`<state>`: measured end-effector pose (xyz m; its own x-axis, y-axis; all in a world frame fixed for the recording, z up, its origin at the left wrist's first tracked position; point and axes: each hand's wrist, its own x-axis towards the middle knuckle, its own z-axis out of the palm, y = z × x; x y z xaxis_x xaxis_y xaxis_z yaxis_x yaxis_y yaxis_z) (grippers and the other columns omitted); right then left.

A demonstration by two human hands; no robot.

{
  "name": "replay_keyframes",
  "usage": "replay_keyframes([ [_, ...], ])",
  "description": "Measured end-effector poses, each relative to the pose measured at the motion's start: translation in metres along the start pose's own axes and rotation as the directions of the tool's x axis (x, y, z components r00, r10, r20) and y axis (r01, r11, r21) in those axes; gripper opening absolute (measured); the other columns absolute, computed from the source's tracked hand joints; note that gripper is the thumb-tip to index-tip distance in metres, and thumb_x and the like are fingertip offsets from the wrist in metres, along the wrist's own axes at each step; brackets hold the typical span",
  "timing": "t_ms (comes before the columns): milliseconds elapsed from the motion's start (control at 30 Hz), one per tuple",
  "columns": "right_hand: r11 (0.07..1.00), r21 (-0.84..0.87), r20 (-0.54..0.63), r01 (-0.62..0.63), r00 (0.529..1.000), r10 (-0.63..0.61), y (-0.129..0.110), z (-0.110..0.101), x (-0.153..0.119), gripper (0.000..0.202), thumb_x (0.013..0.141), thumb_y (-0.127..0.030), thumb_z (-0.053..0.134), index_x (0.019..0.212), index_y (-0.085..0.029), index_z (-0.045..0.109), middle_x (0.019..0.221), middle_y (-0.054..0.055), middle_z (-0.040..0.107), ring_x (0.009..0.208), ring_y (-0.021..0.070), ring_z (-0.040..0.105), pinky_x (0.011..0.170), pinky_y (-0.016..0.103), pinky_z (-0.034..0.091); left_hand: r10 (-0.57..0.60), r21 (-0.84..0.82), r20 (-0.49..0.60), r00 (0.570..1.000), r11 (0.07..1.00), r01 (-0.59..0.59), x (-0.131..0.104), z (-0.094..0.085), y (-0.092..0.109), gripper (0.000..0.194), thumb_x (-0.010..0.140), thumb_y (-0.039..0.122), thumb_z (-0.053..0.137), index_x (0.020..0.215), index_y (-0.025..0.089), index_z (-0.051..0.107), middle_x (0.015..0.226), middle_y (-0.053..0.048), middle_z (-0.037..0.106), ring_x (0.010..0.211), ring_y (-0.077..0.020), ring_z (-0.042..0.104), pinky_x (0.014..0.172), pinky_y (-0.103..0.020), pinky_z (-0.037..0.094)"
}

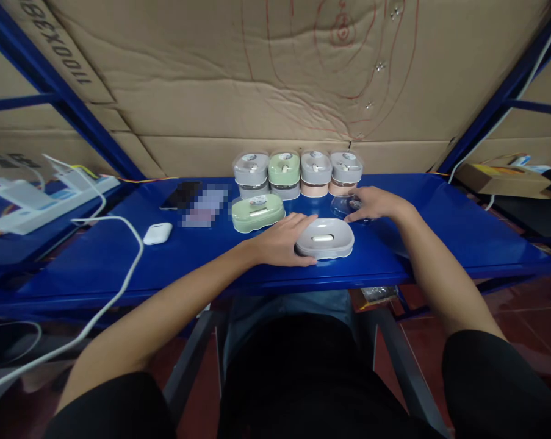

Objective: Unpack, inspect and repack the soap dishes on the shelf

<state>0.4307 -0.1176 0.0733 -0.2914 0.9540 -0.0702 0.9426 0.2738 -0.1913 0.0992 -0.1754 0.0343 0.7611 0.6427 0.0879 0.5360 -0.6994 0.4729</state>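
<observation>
Gripping grey oval soap dish [332, 246] (long axis 9-to-3) in left hand [282, 242]; pinching clear lid [341, 206], dish's 1 o'clock, in right hand [378, 202].

Workshop-type place, makeshift work station; could be a storeroom corner, can't tell for sure. Evidence: plain blue metal table [471, 225] inside a blue metal frame [501, 91], rack style. Big cardboard sheet [188, 73] stands as a wall behind the back edge, with printed size marking [58, 46] upper left and red hand-drawn lines [343, 30]. Beyond the table's left edge: power strip [50, 204] with plugs; loose white cable [127, 280] crosses the front left corner. Past the right edge, open carton [504, 183]. Red tiled floor [431, 353], grey chair armrest [410, 372] below front edge.
</observation>
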Motion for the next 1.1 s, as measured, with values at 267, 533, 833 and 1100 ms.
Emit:
replay_keyframes([
  [267, 0.93, 0.186, -0.297, 0.316, 0.921, -0.253, -0.03, -0.012, -0.026, 0.092, 0.08, -0.063, 0.092, 0.16, -0.024, 0.071, 0.15, 0.013, 0.08, 0.132, 0.0426, 0.076, 0.117, 0.056, 0.058, -0.123, -0.249, -0.119, 0.985, 0.964, 0.09, 0.009, 0.005, -0.017, 0.147, 0.066, 0.064, 0.1, 0.182, 0.014, 0.025, 0.172, -0.028, 0.055, 0.165, -0.0502, 0.047, 0.137, -0.063, 0.035],
  [533, 0.833, 0.208, -0.172, 0.512, 0.858, -0.484, -0.064, 0.006, -0.029, 0.092, 0.08, -0.061, 0.094, 0.163, -0.029, 0.069, 0.159, 0.012, 0.073, 0.144, 0.0415, 0.068, 0.127, 0.057, 0.05, -0.195, -0.359, -0.205, 0.959, 0.927, 0.112, 0.016, 0.014, -0.027, 0.154, 0.065, 0.059, 0.105, 0.185, 0.019, 0.017, 0.175, -0.029, 0.052, 0.164, -0.0508, 0.051, 0.134, -0.067, 0.041],
  [833, 0.771, 0.191, -0.218, 0.608, 0.792, -0.57, -0.048, 0.027, -0.009, 0.098, 0.082, -0.066, 0.093, 0.167, -0.027, 0.064, 0.153, 0.016, 0.072, 0.139, 0.0424, 0.07, 0.122, 0.063, 0.055, -0.156, -0.354, -0.225, 0.962, 0.933, 0.068, 0.019, 0.017, -0.033, 0.155, 0.066, 0.058, 0.105, 0.186, 0.018, 0.016, 0.175, -0.029, 0.054, 0.167, -0.0532, 0.047, 0.136, -0.071, 0.038],
  [1100, 0.742, 0.211, -0.228, 0.636, 0.77, -0.595, -0.043, 0.034, -0.005, 0.095, 0.087, -0.063, 0.09, 0.172, -0.033, 0.059, 0.157, 0.013, 0.071, 0.143, 0.0416, 0.069, 0.123, 0.064, 0.057, -0.126, -0.337, -0.232, 0.964, 0.941, 0.042, 0.018, 0.018, -0.038, 0.152, 0.067, 0.063, 0.105, 0.186, 0.024, 0.018, 0.175, -0.025, 0.057, 0.167, -0.0539, 0.047, 0.135, -0.073, 0.041],
])
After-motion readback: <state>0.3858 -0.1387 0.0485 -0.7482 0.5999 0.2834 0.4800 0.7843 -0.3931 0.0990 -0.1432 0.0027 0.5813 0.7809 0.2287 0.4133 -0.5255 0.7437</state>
